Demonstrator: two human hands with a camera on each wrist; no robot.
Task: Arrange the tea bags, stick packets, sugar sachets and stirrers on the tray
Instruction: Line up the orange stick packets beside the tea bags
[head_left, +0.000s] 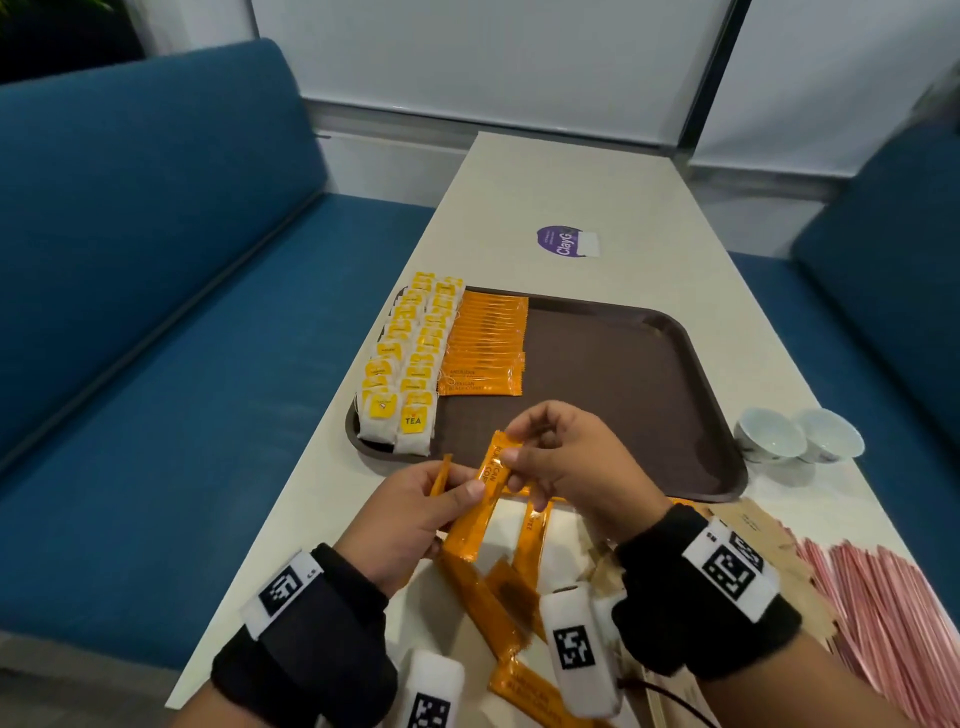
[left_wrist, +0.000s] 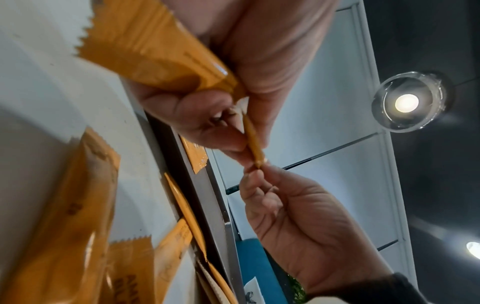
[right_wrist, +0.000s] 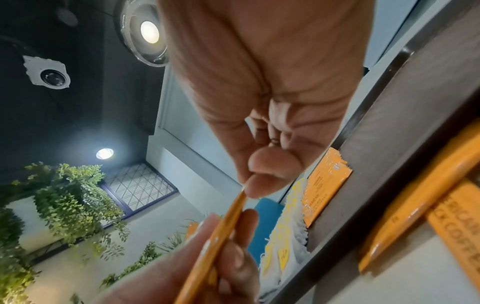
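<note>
The left hand (head_left: 410, 512) gripped orange foil stick packets (head_left: 475, 512) just above the pale worktop (head_left: 322, 499), near the brown tray's (head_left: 675, 410) front rim; the right hand (head_left: 566, 462) pinched the far tip of one glossy, serrated-end packet, its long axis running away from the person and slightly right; on the tray lay flat rows of yellow-tagged tea bags (head_left: 405, 364) beside an orange packet row (head_left: 485, 343); only the wrist views showed that packet edge-on, thin as a blade; pink stirrers (head_left: 878, 623) lay fanned at right.
</note>
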